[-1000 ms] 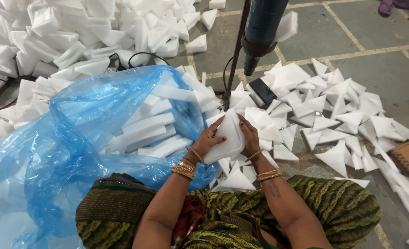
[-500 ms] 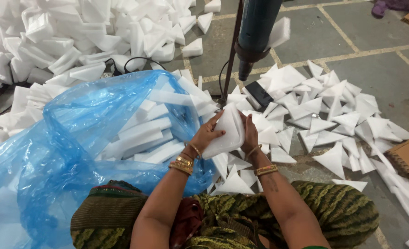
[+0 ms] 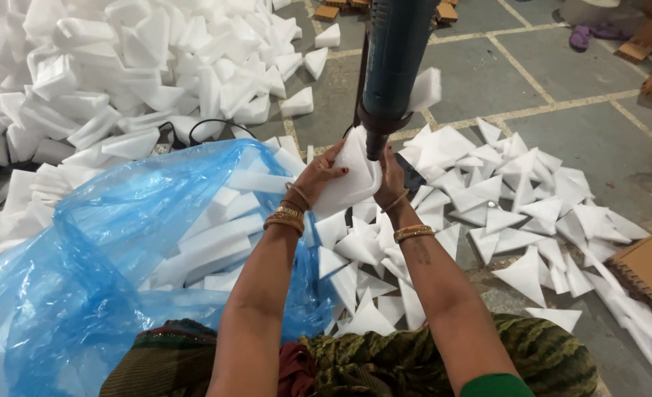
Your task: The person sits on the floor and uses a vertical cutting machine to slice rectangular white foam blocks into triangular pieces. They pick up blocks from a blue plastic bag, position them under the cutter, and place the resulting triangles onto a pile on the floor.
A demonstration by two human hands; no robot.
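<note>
Folded white foam sheet (image 3: 352, 180) held up under the nozzle of a blue heat tool (image 3: 392, 70).
Left hand (image 3: 317, 176) and right hand (image 3: 391, 179) both clamped on its sides, above white foam triangles (image 3: 521, 220) strewn over the floor (image 3: 561, 95); blue plastic bag (image 3: 105, 257) alongside.

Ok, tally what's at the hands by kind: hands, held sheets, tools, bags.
Hands: 2, left hand and right hand
White sheet, held by both: 1
Blue-green tool above it: 1
Blue bag: 1
Total: 5
</note>
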